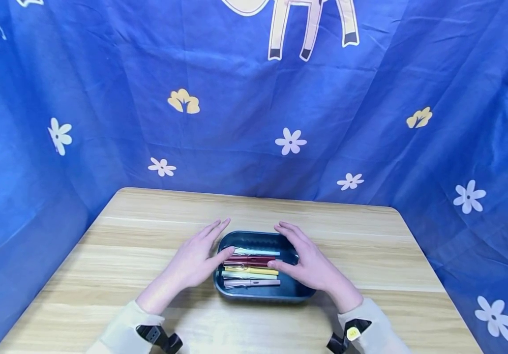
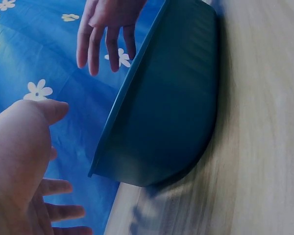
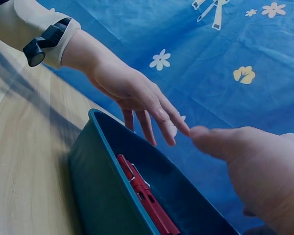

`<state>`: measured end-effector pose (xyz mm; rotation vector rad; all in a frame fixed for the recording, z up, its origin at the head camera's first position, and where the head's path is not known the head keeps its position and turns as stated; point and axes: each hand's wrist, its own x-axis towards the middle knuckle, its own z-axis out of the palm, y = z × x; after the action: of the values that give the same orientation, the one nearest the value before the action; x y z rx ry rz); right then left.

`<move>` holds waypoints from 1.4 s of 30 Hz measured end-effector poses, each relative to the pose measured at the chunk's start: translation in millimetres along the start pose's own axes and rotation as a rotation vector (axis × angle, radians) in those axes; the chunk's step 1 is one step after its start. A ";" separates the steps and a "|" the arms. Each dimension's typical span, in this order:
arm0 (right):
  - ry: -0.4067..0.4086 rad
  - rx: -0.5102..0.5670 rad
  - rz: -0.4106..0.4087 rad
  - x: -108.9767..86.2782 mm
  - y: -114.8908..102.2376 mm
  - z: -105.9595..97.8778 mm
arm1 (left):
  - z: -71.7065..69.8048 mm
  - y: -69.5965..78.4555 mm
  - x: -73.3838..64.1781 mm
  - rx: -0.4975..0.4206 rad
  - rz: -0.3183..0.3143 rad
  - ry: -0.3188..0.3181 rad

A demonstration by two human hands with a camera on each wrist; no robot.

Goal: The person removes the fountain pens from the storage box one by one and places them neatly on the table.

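Note:
A dark teal plastic bin (image 1: 289,294) sits on the table, with several pens lying side by side in it. A light blue pen (image 1: 262,253) lies farthest back, then dark red ones (image 1: 258,258), a yellow pen (image 1: 260,271), a pale green pen (image 1: 254,276) and a grey pen (image 1: 254,283) nearest me. My left hand (image 1: 194,260) hovers at the bin's left end, thumb over the rim, fingers extended. At the right end my right hand (image 1: 313,265) does likewise. The left wrist view shows a gap between left hand and bin. A red pen (image 3: 152,200) shows inside in the right wrist view.
The light wooden table (image 1: 147,226) extends around the bin on every side. A blue cloth (image 1: 245,98) printed with flowers and animal figures hangs behind the table and along both sides. Dark wrist cameras (image 1: 161,338) are strapped over the pale sleeves (image 1: 125,324).

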<state>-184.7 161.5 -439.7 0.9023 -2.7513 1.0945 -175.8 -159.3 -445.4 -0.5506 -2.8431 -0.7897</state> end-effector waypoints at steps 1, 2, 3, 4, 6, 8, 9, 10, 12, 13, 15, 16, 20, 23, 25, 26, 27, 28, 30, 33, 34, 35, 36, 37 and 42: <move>-0.002 0.006 -0.003 0.4 0.2 0.3 | 0.1 -0.3 0.0 -0.011 0.000 0.001; -0.004 0.011 -0.010 0.9 0.7 0.7 | 0.0 -0.5 0.2 -0.022 0.000 0.003; -0.005 0.017 -0.016 1.3 0.6 0.9 | -0.2 -0.5 0.4 -0.034 0.000 0.003; -0.007 0.024 -0.020 1.8 0.4 1.1 | -0.2 -0.7 0.5 -0.047 -0.002 0.003; -0.010 0.035 -0.026 3.1 -0.3 1.7 | -0.4 -0.7 0.6 -0.073 -0.003 0.004; -0.014 0.042 -0.031 4.2 -0.9 2.6 | 0.0 -0.8 0.3 -0.097 -0.005 0.001; -0.015 0.046 -0.033 4.8 -1.0 3.2 | 0.1 -0.8 0.0 -0.108 -0.008 -0.001; -0.016 0.050 -0.039 5.4 -1.2 3.8 | 0.3 -0.8 -0.4 -0.119 -0.013 -0.002; -0.017 0.055 -0.045 6.3 -0.9 5.5 | 0.6 -0.8 -1.4 -0.135 -0.025 -0.003; -0.017 0.059 -0.048 6.8 -0.8 6.1 | 0.8 -0.7 -1.7 -0.142 -0.030 -0.003; -0.017 0.072 -0.053 7.8 -0.3 7.4 | 1.2 -0.5 -2.4 -0.154 -0.038 -0.001; -0.019 0.079 -0.054 8.2 0.0 7.9 | 1.5 -0.4 -2.6 -0.159 -0.042 0.001; -0.028 0.108 -0.047 10.3 2.3 10.3 | 3.0 -0.4 -3.1 -0.179 -0.050 0.009; -0.033 0.139 -0.034 11.9 3.2 11.6 | 4.9 -0.7 -2.9 -0.198 -0.055 0.014; -0.036 0.164 -0.023 12.9 3.0 12.0 | 6.3 -0.9 -2.8 -0.215 -0.052 0.013; -0.039 0.176 -0.019 13.3 2.9 12.2 | 6.9 -0.9 -2.6 -0.223 -0.052 0.012; -0.043 0.189 -0.014 13.7 2.6 12.4 | 7.5 -1.0 -2.5 -0.231 -0.052 0.010; -0.047 0.200 -0.011 14.1 2.3 12.5 | 8.0 -1.2 -2.4 -0.239 -0.052 0.009; -0.055 0.216 -0.002 15.2 1.9 13.0 | 8.6 -1.1 -2.2 -0.254 -0.054 0.006; -0.059 0.222 0.009 16.6 1.7 14.2 | 9.8 -1.0 -1.3 -0.272 -0.059 0.007; -0.059 0.218 0.013 17.1 1.6 14.6 | 10.2 -1.0 -0.9 -0.274 -0.059 0.009; -0.058 0.217 0.016 17.3 1.6 15.2 | 10.6 -1.1 -0.6 -0.274 -0.058 0.012; -0.060 0.218 0.020 17.8 1.8 15.8 | 11.1 -1.2 -0.3 -0.274 -0.057 0.014; -0.062 0.219 0.024 18.1 2.3 16.4 | 11.5 -1.5 -0.2 -0.272 -0.055 0.017; -0.086 0.257 0.033 21.0 4.6 20.1 | 13.1 -2.3 -1.2 -0.266 -0.058 0.030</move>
<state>-201.2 140.7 -452.5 0.9529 -2.7446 1.4750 -176.0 -154.6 -458.0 -0.4841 -2.7551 -1.1866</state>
